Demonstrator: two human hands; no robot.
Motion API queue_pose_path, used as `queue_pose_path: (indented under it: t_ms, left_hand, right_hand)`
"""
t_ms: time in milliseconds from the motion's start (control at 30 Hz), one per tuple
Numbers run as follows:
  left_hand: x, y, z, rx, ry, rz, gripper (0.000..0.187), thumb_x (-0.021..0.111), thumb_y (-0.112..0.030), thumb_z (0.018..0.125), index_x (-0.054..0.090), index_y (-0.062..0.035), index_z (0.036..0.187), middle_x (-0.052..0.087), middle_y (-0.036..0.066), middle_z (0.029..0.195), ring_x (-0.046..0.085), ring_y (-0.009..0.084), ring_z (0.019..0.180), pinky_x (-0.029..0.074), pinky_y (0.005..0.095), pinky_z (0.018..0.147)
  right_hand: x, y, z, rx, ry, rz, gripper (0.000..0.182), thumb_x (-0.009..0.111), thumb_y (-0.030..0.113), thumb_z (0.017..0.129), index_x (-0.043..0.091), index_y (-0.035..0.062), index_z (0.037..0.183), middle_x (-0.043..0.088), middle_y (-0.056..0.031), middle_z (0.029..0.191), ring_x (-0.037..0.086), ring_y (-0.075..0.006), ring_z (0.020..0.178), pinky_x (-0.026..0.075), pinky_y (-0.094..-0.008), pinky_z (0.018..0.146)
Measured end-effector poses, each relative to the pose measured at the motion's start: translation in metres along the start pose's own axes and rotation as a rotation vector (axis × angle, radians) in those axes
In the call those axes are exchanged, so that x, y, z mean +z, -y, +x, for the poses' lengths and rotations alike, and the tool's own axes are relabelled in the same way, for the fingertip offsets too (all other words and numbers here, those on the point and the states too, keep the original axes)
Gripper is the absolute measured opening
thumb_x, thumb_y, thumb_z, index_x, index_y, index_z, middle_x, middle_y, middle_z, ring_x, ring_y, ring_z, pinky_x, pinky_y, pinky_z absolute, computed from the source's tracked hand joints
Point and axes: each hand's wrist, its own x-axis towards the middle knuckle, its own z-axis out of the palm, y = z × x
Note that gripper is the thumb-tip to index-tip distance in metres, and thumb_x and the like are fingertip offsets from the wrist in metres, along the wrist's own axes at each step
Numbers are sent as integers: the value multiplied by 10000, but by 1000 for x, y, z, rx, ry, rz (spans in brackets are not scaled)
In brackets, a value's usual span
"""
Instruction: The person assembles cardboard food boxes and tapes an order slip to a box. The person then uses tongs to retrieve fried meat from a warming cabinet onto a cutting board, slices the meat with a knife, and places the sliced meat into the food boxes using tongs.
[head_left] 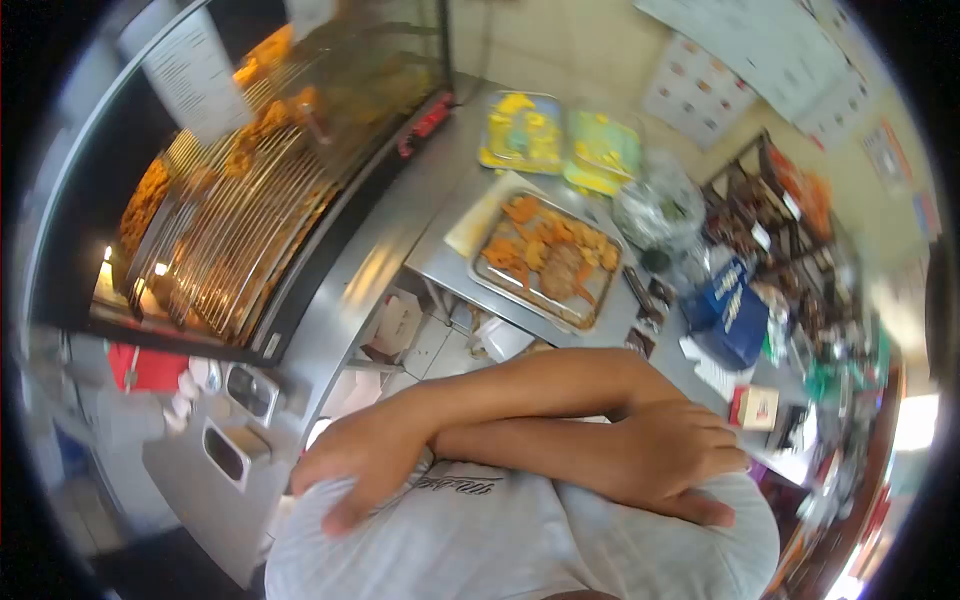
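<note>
Your two crossed arms, both hands released, rest on your white shirt.
Your right hand lies over the near shirt at left, your left hand over it at right. Beyond, one metal tray of orange-brown pieces sits on the table, with two yellow-and-green trays farther off. Left, one display case holds browned food; two metal pans stand nearer.

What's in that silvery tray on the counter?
The tray holds orange-brown pieces of food and one larger, browner piece. Whatever lies beneath them is covered, so I can't tell.
</note>
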Motion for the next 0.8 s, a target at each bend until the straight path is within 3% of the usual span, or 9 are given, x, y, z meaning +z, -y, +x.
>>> queue_pose_path:
  t_ms: [100,167,267,400,500,600,700,800]
  left_hand:
    - [-29,-16,2,45,138,-54,577,566,-514,864,566,16,1092,612,176,1064,577,355,995,442,436,893]
    - [-28,7,-6,-61,194,-3,597,559,-513,870,557,20,1138,606,184,1094,560,356,1046,425,440,925]
    - [-15,38,-26,-209,265,100,630,548,-512,878,544,26,1207,598,196,1140,536,358,1123,400,446,974]
    - [-5,52,-45,-280,294,308,652,542,-550,861,545,2,1208,611,177,1080,569,334,1054,427,444,915]
    - [-6,57,-51,-435,504,355,639,581,-527,852,528,-38,1259,588,191,1187,556,351,1105,432,441,929]
    - [-3,76,-70,-538,619,361,663,629,-551,807,535,-61,1242,602,168,1153,581,343,1059,454,428,893]
    - [-9,99,-70,-720,1018,357,647,639,-550,793,544,-50,1193,612,143,1052,605,337,974,472,438,814]
    - [5,122,-82,-454,702,224,599,651,-539,788,564,-72,1152,628,129,1044,612,343,948,480,448,790]
  right_hand:
    - [9,-2,-1,5,-25,-40,605,497,504,936,518,-25,1230,582,-236,1175,544,-394,1098,422,-396,958]
    - [17,-45,-9,-55,-87,55,604,506,502,931,516,-21,1233,581,-234,1176,549,-399,1087,422,-409,956]
    - [23,-98,-25,14,-94,169,553,536,448,927,521,-8,1239,592,-200,1184,566,-369,1079,429,-400,954]
    - [23,-101,-59,109,-225,97,510,552,412,922,537,0,1223,602,-186,1165,575,-349,1055,437,-397,943]
    - [27,-89,-96,182,-365,42,478,563,385,919,549,5,1210,610,-175,1151,582,-334,1037,443,-394,934]
    - [39,-75,-135,258,-531,-7,447,575,357,916,561,11,1198,618,-164,1137,589,-320,1019,448,-391,925]
    - [61,-56,-177,326,-706,-66,416,587,330,912,573,17,1185,625,-154,1123,596,-305,1001,454,-389,917]
    - [96,-30,-225,423,-915,-152,385,599,303,909,585,22,1173,633,-143,1109,603,-290,983,460,-386,908]
